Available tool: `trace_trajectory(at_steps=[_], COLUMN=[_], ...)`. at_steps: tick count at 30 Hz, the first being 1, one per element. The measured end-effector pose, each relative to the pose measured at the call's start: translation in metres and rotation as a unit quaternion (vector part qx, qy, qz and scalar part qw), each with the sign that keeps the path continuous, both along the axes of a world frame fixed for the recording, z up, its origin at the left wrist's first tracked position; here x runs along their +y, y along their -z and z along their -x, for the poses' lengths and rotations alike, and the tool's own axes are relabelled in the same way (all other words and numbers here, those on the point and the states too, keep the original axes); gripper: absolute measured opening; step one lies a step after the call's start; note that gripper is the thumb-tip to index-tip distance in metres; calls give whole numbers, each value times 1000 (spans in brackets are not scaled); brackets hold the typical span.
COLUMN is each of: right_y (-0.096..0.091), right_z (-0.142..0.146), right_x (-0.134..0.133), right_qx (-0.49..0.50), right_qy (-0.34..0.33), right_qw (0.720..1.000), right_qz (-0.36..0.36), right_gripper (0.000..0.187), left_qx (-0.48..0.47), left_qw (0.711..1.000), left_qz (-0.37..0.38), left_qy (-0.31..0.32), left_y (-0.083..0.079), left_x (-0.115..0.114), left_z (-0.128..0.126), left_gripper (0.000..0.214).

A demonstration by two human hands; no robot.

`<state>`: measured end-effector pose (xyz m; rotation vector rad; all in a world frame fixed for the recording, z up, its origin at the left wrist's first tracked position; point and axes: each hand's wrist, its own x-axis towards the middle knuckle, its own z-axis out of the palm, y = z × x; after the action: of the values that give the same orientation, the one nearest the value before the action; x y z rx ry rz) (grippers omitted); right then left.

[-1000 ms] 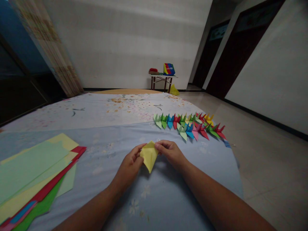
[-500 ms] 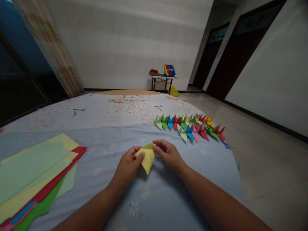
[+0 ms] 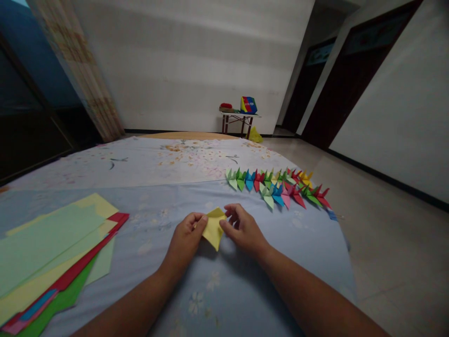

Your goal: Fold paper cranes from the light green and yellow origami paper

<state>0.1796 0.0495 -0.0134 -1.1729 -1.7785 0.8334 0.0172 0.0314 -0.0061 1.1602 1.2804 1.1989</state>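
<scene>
A small folded piece of yellow paper [image 3: 214, 228] with a downward point is held above the blue cloth, in the middle of the view. My left hand [image 3: 189, 236] pinches its left edge, thumb on top and fingers bent behind. At the paper's right edge is my right hand [image 3: 245, 229]; its thumb tip touches the sheet, while the curled fingers stay apart from the thumb. To the left lies a fanned stack of coloured paper [image 3: 52, 243] in pale green, yellow, red, green, blue and pink. Folded paper cranes [image 3: 268, 178] in several colours stand in two rows at the right.
A blue flowered cloth [image 3: 157, 299] and a white flowered cloth [image 3: 140, 164] cover the table. The table's right edge drops to a tiled floor [image 3: 382, 243]. Against the far wall, a small stand [image 3: 242, 117] bears a colourful box [image 3: 249, 105].
The yellow paper has turned slightly and shows a broader face. My right thumb has slid down its right edge, and the right fingers have come away from its top corner.
</scene>
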Motion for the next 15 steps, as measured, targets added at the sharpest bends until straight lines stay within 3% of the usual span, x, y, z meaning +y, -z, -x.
trace_trajectory(at_steps=[10,13,15], right_y=[13,11,9], right_z=[-6,-7,-9], right_x=[12,12,11], right_qx=[154,116,60], right_qy=[-70,-63,-56], right_qw=[984,990,997], right_qz=[57,38,-11], right_gripper=[29,18,15], left_qx=[-85,-97,-98], left_qw=[996,995,995], left_qz=[21,27,31], left_qy=[-4,1,0], left_y=[4,6,8], left_x=[11,13,13], left_z=[6,7,8], left_gripper=[39,36,35])
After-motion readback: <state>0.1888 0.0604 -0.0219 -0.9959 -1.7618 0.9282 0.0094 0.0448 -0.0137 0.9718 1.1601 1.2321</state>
